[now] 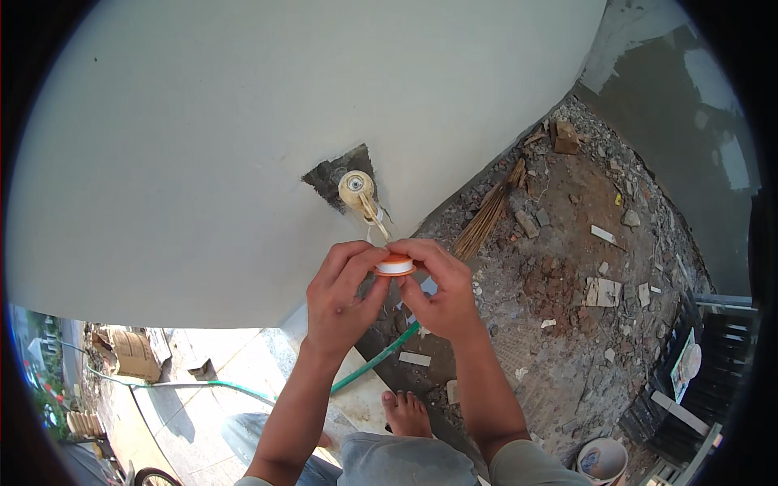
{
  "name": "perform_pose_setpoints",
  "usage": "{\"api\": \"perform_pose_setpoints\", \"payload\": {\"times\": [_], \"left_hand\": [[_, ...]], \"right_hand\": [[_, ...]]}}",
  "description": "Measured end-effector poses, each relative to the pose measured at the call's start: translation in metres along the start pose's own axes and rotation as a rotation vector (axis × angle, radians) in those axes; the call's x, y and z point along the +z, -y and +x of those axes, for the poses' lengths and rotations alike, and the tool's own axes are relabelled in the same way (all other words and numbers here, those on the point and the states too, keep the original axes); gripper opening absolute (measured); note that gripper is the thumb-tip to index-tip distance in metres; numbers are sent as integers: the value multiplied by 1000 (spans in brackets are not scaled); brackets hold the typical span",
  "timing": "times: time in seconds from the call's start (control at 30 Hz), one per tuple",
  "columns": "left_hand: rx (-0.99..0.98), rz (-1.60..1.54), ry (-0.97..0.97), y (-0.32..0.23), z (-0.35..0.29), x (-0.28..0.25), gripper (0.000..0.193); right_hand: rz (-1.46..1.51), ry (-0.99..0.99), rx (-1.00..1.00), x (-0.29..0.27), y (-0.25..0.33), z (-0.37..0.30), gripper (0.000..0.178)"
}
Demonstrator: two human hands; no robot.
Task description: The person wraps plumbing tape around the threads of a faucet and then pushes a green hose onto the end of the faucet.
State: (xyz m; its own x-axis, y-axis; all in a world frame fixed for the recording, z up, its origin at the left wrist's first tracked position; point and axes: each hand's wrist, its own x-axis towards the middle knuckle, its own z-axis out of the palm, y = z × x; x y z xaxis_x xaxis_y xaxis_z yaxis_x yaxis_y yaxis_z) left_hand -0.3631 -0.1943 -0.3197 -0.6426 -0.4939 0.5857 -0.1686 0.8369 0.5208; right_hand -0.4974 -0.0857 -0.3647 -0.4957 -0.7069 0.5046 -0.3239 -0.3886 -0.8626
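Between my two hands is a small orange spool of white tape, which looks like thread seal tape. My left hand pinches its left side with thumb and fingers. On the other side, my right hand grips the spool's right edge the same way. Just beyond my fingertips a cream-coloured tap with a lever sticks out of the wall. Rough dark cement shows in a broken patch around the tap's base.
A pale wall fills the upper left. The green hose runs behind my forearms. On the right, rubble and dirt hold a stick broom, bricks and tile scraps. A white bucket stands lower right, a cardboard box far left.
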Motion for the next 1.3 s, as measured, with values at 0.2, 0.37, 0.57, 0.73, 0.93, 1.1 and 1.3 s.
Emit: {"api": "perform_pose_setpoints", "payload": {"times": [0.2,0.37,0.57,0.73,0.93,1.1,1.3], "left_hand": [[-645,-738,-155,31,-36,-18,35],[-1116,-1304,125,54,-30,7,35],[-816,-1304,22,46,1,27,40],[-682,-931,-245,56,-6,36,48],[-329,-518,-198,75,-13,44,27],[-376,-514,-267,74,-3,49,13],[-220,-407,-244,75,0,44,11]], "right_hand": [[-4,100,48,8,15,3,35],[123,120,144,19,15,4,30],[263,33,245,19,16,5,29],[-9,118,73,34,27,19,25],[-168,188,42,42,20,13,23],[-100,177,76,46,23,12,25],[25,98,109,34,27,0,27]]}}
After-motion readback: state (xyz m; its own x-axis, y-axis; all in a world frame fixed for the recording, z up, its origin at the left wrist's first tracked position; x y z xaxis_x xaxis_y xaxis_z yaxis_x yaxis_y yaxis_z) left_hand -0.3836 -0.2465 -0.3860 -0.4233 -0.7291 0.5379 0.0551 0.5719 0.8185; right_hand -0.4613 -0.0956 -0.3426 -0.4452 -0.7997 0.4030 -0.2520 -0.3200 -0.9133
